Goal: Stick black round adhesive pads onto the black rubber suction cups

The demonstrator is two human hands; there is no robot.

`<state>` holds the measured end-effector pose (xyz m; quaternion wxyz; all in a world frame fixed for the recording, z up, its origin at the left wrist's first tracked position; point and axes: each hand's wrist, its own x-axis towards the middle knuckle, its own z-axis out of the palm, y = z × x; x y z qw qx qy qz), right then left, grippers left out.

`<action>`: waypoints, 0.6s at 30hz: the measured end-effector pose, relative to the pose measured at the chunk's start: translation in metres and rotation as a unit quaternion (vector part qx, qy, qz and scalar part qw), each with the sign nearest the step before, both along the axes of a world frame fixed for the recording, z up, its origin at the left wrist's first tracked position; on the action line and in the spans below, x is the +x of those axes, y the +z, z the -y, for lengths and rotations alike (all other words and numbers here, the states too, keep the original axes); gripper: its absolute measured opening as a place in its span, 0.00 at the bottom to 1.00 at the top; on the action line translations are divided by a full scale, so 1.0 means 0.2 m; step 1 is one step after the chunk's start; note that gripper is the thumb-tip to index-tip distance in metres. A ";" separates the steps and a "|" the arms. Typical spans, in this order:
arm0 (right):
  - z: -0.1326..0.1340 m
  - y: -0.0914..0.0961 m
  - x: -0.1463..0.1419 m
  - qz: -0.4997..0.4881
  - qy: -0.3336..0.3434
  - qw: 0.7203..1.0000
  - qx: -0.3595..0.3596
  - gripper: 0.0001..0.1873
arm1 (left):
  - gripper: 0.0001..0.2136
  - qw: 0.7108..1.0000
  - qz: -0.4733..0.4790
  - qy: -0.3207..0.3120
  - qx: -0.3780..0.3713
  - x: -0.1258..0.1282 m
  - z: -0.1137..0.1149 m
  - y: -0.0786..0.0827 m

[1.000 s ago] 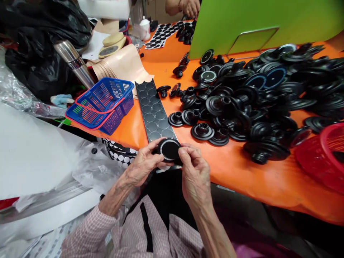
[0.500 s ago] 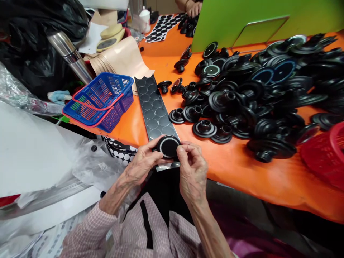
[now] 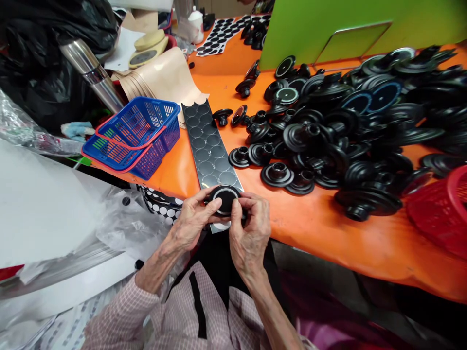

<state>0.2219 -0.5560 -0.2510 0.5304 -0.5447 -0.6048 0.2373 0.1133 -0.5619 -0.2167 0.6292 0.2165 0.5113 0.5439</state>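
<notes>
Both hands hold one round black part [image 3: 225,198] with a pale ring on its face, just over the near edge of the orange table [image 3: 321,228]. My left hand [image 3: 192,219] grips its left side with fingers curled round the rim. My right hand [image 3: 248,228] closes on its right side, thumb pressed on the face. Under the part lies a dark strip of round stickers [image 3: 207,146], running away from me. A large heap of similar black parts [image 3: 346,131] covers the table to the right.
A blue basket with a red one nested in it [image 3: 134,136] stands left of the strip. A red basket [image 3: 441,209] sits at the right edge. Behind are a green board [image 3: 328,24], a steel flask [image 3: 91,73], tan sheets and black bags.
My right hand has slid left, its thumb now pressing on the part's face. The part sits slightly lower and further left. The other person's hand at the far end has left the view.
</notes>
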 end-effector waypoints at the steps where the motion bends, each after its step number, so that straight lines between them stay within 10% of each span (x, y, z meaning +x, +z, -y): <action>1: 0.00 0.00 -0.01 0.016 -0.001 1.000 0.012 0.04 | 0.19 1.000 -0.003 0.004 0.001 0.00 0.00 0.00; 11: 0.00 -0.01 0.06 0.009 0.097 0.993 -0.069 0.08 | 0.19 0.999 -0.028 0.009 0.027 -0.07 0.02 0.02; 18: -0.10 -0.25 0.22 0.355 0.224 0.847 0.325 0.19 | 0.22 0.967 -0.163 0.136 0.142 -0.38 -0.12 0.21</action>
